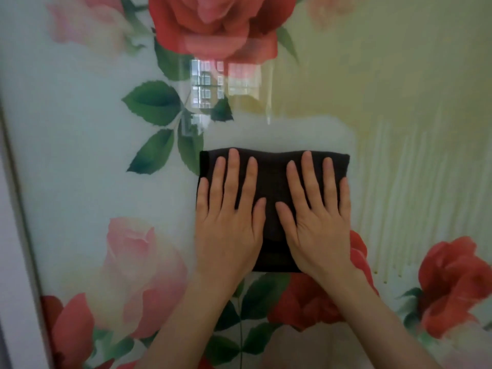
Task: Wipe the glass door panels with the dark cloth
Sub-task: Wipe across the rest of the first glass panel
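Rose-printed glossy glass door panel (pixel 399 102) fills the view, and the folded square dark cloth (pixel 274 177) sits flat on it, left hand (pixel 229 227) and right hand (pixel 319 227) both pressing it with fingers straight and spread. Midway at best, I'd judge: yellowish drip streaks (pixel 399 198) right of the cloth look unwiped. Any other panels are out of frame, and the palms cover the cloth's lower corners.

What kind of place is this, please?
Probably indoors in a home: a glass door panel printed with roses, its pale frame at the left, and a reflected window showing apartment blocks.
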